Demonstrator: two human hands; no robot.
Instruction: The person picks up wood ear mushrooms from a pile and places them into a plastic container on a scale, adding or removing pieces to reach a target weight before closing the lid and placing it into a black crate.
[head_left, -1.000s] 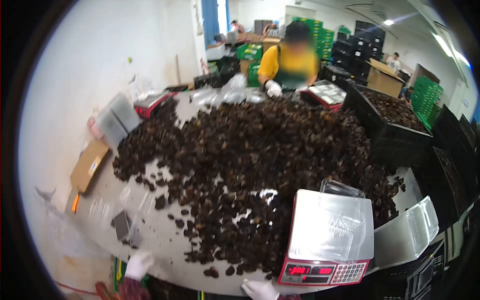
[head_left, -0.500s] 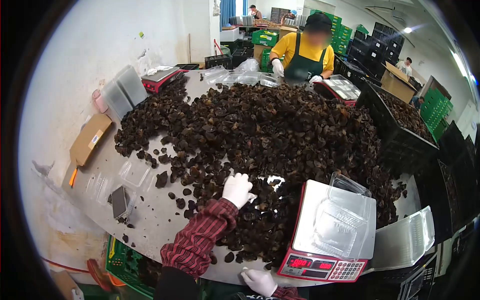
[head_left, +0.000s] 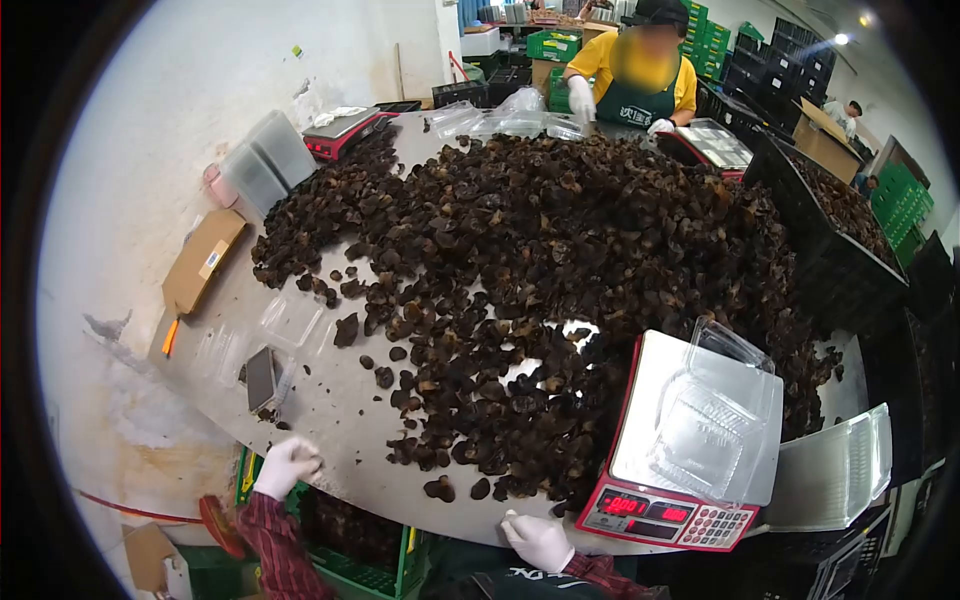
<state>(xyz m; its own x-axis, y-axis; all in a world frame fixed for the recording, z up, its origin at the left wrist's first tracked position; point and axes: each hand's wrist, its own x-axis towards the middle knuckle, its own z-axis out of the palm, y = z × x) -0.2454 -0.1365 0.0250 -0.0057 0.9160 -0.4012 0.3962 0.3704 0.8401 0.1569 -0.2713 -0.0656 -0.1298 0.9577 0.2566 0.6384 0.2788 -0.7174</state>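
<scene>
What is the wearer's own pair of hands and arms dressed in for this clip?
Both hands wear white gloves: the left hand and the right hand. The left sleeve is red plaid with dark lines, gathered at the cuff. The right sleeve shows the same red plaid, mostly cut off by the frame edge.

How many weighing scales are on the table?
3: one by the right hand, one at the far left corner, one beside the far worker. Others may be hidden.
</scene>
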